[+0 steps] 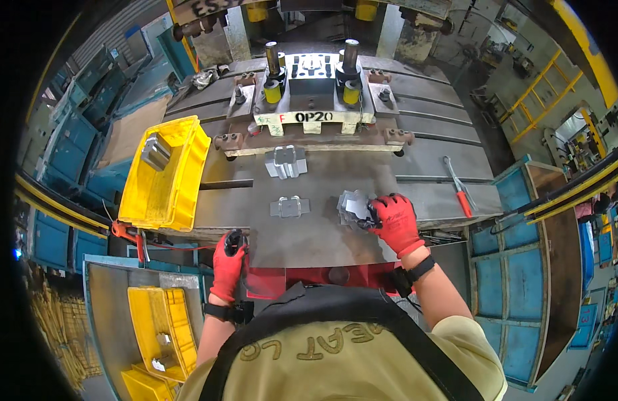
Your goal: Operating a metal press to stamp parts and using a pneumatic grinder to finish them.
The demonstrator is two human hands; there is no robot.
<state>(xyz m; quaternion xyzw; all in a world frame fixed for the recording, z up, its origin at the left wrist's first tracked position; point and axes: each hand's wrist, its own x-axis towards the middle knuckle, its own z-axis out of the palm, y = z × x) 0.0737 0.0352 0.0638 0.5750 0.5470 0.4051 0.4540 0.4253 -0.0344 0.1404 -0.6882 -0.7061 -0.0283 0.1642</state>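
My right hand [394, 220], in a red glove, grips a small stack of stamped grey metal parts [352, 206] lying on the steel press table [322, 234]. My left hand [228, 264], also gloved in red, rests closed on a black knob at the table's near edge. A single flat metal part [290, 207] lies in the middle of the table. Farther back sits a stack of similar parts [286, 162], just in front of the press die [312, 87].
A yellow bin [163, 175] holding metal parts stands at the table's left. A red-handled wrench [459, 184] lies on the right. More yellow bins [155, 327] sit lower left. Blue crates line the left and right sides, and yellow railings stand far right.
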